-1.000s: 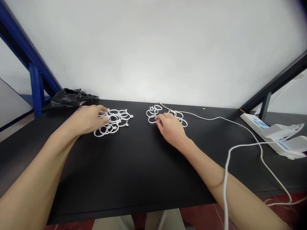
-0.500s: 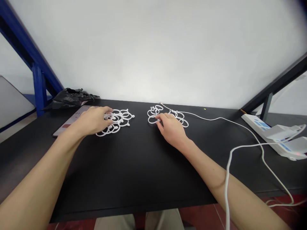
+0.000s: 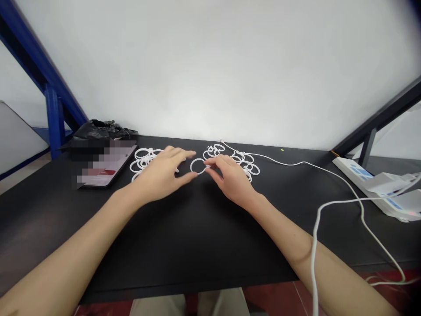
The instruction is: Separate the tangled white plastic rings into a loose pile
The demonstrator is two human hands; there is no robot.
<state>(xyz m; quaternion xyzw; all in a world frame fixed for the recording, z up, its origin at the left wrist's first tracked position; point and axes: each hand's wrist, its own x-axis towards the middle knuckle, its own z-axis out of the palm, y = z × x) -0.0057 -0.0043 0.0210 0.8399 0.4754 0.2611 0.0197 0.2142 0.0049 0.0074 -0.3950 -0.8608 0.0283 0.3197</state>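
Note:
Between my hands is a white ring [image 3: 198, 166], its right side pinched by the thumb and fingers of my right hand [image 3: 232, 175]. My left hand [image 3: 164, 173] is open, thumb and fingers spread just left of that ring, apparently not touching it. Under and behind the left hand lies a group of white rings [image 3: 142, 163], partly hidden by it. More white rings [image 3: 250, 167] lie behind and to the right of my right hand, and a few [image 3: 213, 152] lie just beyond its fingertips.
A tablet-like device [image 3: 105, 169], partly pixelated, lies at left beside a crumpled black plastic bag [image 3: 98, 130]. A white power strip [image 3: 368, 182] lies at right. A white cable [image 3: 315, 245] passes over my right forearm. The black table [image 3: 184, 250] meets a white wall behind.
My left hand has moved right from the left group of rings toward my right hand, its fingers spread. My right hand now has a ring separate from the group.

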